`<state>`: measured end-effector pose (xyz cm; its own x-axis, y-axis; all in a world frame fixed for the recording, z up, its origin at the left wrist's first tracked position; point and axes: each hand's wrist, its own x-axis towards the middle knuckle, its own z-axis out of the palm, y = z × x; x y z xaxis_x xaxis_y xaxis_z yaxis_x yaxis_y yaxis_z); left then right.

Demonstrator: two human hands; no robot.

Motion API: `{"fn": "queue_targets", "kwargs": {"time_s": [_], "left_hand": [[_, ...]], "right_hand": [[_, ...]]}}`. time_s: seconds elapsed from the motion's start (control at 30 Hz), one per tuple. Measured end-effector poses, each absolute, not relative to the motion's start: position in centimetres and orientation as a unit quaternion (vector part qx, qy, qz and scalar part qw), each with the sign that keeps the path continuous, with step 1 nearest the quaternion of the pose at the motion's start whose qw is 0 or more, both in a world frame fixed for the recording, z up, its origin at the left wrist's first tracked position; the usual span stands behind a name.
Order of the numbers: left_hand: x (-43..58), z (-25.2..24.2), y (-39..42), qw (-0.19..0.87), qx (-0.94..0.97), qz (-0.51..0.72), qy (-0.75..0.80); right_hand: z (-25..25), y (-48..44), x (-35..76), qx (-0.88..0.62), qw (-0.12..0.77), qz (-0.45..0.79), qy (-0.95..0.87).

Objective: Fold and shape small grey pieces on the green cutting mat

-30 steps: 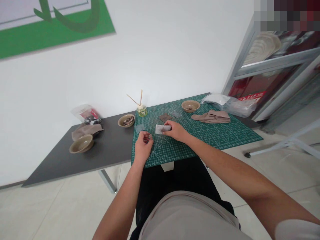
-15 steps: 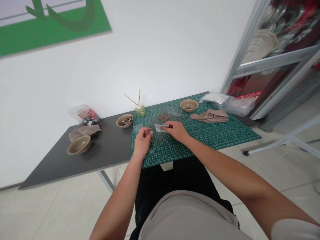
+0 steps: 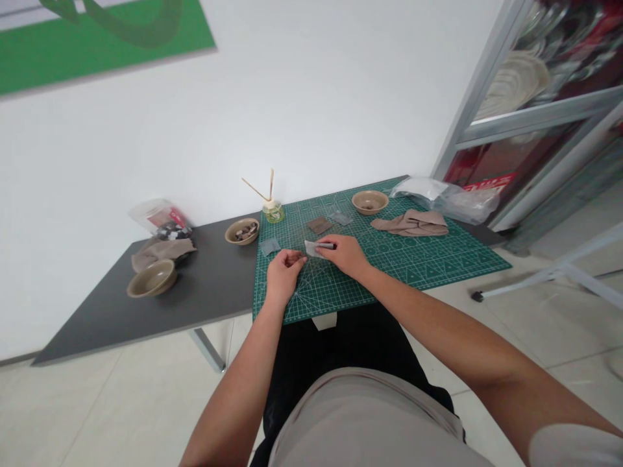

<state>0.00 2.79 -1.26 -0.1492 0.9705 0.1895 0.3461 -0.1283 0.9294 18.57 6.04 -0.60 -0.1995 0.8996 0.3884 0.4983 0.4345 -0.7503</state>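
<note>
A small translucent plastic bag point(image 3: 312, 248) is pinched between the fingers of my right hand point(image 3: 346, 255), over the green cutting mat point(image 3: 335, 292). A narrow dark strip shows at the bag's upper edge by the fingertips; I cannot tell what it is. My left hand point(image 3: 283, 275) is close by on the left, its thumb and fingers drawn together beside the bag's opening side. Whatever those fingers hold is too small to make out. Another clear bag point(image 3: 269, 246) lies flat just beyond my left hand. Past the right hand lie a brown square piece point(image 3: 319, 225) and a clear bag point(image 3: 341, 217).
A bowl with small brown pieces point(image 3: 242, 231) and a reed diffuser point(image 3: 273, 211) stand at the mat's left edge. Another bowl point(image 3: 370, 202), a brown cloth point(image 3: 413, 223) and a large plastic bag point(image 3: 450, 200) are at right. A bowl point(image 3: 152, 279) and cloth point(image 3: 160, 253) sit far left.
My left hand has moved right, closer to the small bag, and its fingers have come nearer the right hand. The right hand still grips the bag, nearly in place.
</note>
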Motion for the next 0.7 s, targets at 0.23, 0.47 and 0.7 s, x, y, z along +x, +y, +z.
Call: {"fn": "queue_targets", "kwargs": {"time_s": [0.23, 0.47, 0.7], "left_hand": [[-0.1, -1.4, 2.7, 0.328, 0.576, 0.484, 0.571], [-0.1, -1.9, 3.0, 0.354, 0.572, 0.514, 0.533], [-0.1, -1.9, 3.0, 0.397, 0.546, 0.528, 0.515]], "right_hand": [[-0.9, 6.4, 18.7, -0.476, 0.403, 0.248, -0.741], [-0.3, 6.3, 18.4, -0.487, 0.43, 0.245, -0.719], [-0.9, 5.8, 17.0, -0.452, 0.45, 0.29, -0.713]]}}
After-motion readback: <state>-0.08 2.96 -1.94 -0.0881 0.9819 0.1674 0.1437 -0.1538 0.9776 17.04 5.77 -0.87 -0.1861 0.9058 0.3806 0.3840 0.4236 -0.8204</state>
